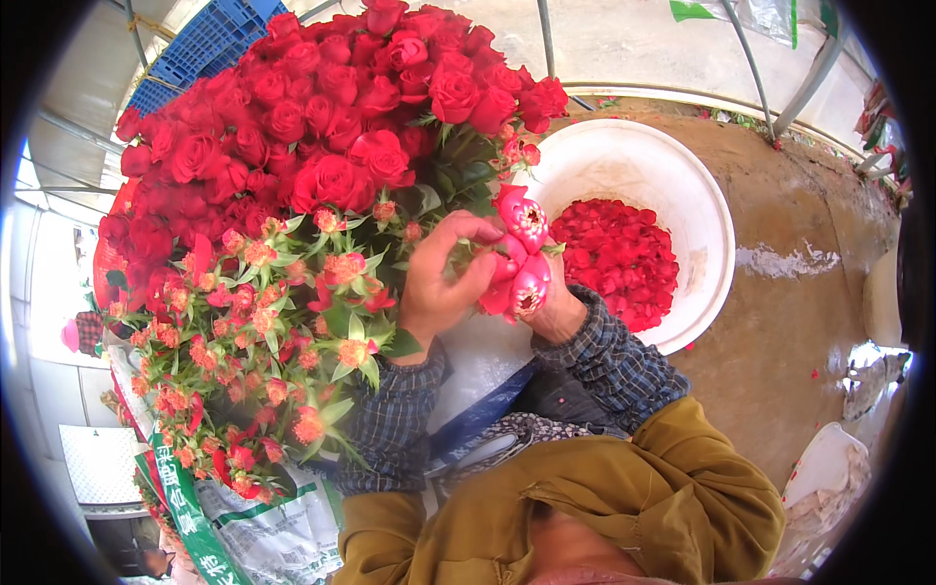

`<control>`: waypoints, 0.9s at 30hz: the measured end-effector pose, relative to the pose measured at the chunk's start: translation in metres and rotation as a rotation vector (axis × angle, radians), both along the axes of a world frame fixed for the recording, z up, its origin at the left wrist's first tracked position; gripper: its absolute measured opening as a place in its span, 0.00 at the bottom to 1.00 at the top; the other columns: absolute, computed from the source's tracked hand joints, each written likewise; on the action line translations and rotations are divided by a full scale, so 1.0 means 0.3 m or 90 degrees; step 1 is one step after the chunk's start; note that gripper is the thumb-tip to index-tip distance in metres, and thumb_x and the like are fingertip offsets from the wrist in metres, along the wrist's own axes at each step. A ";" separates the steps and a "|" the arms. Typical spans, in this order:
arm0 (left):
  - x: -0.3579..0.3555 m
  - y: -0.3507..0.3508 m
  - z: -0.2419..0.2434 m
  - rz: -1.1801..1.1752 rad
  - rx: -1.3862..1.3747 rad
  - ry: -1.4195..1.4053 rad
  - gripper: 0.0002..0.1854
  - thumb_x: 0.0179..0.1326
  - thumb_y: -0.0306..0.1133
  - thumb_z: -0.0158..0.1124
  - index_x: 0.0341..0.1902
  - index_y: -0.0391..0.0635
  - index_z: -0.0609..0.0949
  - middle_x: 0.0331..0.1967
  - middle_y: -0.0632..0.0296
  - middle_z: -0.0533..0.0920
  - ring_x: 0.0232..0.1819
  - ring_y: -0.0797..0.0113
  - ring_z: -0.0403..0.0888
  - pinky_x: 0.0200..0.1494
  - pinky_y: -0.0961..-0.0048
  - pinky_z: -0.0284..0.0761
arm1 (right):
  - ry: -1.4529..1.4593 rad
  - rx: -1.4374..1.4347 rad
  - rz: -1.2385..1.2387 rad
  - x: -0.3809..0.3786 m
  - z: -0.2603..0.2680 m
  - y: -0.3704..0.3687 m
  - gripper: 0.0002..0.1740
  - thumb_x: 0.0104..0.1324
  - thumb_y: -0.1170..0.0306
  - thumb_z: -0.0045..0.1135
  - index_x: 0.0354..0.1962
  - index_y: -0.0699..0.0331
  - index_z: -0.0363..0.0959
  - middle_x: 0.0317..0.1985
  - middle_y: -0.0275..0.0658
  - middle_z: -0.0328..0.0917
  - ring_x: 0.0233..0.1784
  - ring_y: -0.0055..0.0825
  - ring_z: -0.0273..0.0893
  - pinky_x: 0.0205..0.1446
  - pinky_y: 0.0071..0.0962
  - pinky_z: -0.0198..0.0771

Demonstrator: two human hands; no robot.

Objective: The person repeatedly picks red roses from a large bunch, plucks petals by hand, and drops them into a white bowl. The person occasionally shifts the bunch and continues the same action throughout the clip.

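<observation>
A small cluster of pink-red rose heads (528,285) is in front of me, some with petals gone and pale centres bared. My right hand (557,307) grips them from behind, its fingers mostly hidden by the blooms. Against the cluster's left side is my left hand (442,278), thumb and fingers curved towards the petals; whether it pinches one is not clear. Stripped rose heads (354,352) with orange centres and green sepals lie in a heap left of my left hand. Beyond them rises a large mass of full red roses (322,110).
A white plastic tub (706,190) holding loose red petals (621,256) stands on the wet dirt floor (790,314) at right. A blue plastic crate (208,47) is behind the roses. Printed plastic sacking (278,526) lies at lower left. Metal poles (812,80) edge the area.
</observation>
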State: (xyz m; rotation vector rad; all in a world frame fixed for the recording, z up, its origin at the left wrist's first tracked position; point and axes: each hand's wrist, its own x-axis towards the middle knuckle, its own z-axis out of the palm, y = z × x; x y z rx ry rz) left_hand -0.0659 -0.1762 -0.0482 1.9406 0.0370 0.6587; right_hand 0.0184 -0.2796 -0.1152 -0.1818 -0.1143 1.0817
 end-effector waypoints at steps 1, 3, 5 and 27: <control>0.003 -0.004 0.003 -0.009 0.018 -0.011 0.11 0.54 0.28 0.63 0.39 0.38 0.76 0.35 0.61 0.77 0.37 0.72 0.74 0.43 0.77 0.69 | 0.020 -0.037 -0.006 -0.001 -0.017 0.000 0.13 0.72 0.66 0.43 0.44 0.66 0.70 0.37 0.39 0.76 0.35 0.30 0.79 0.41 0.30 0.79; 0.022 -0.013 0.006 -0.014 0.101 0.004 0.11 0.48 0.22 0.60 0.38 0.38 0.77 0.33 0.59 0.78 0.36 0.69 0.76 0.42 0.76 0.71 | -0.016 0.005 -0.006 0.006 -0.048 -0.001 0.12 0.71 0.67 0.43 0.45 0.66 0.70 0.38 0.39 0.77 0.36 0.31 0.79 0.42 0.30 0.78; 0.040 -0.026 0.009 0.009 0.155 0.013 0.12 0.45 0.18 0.57 0.37 0.37 0.77 0.32 0.58 0.77 0.35 0.67 0.77 0.41 0.75 0.72 | -0.055 0.026 -0.015 0.030 -0.071 -0.019 0.14 0.71 0.64 0.44 0.45 0.66 0.70 0.37 0.40 0.77 0.34 0.30 0.79 0.39 0.29 0.78; 0.277 0.160 -0.001 0.315 0.144 0.059 0.28 0.47 0.32 0.69 0.53 0.39 0.73 0.41 0.48 0.79 0.43 0.49 0.79 0.45 0.61 0.73 | -1.297 -0.405 -0.746 0.385 0.263 0.210 0.18 0.58 0.57 0.59 0.40 0.62 0.73 0.36 0.41 0.76 0.41 0.40 0.75 0.44 0.34 0.70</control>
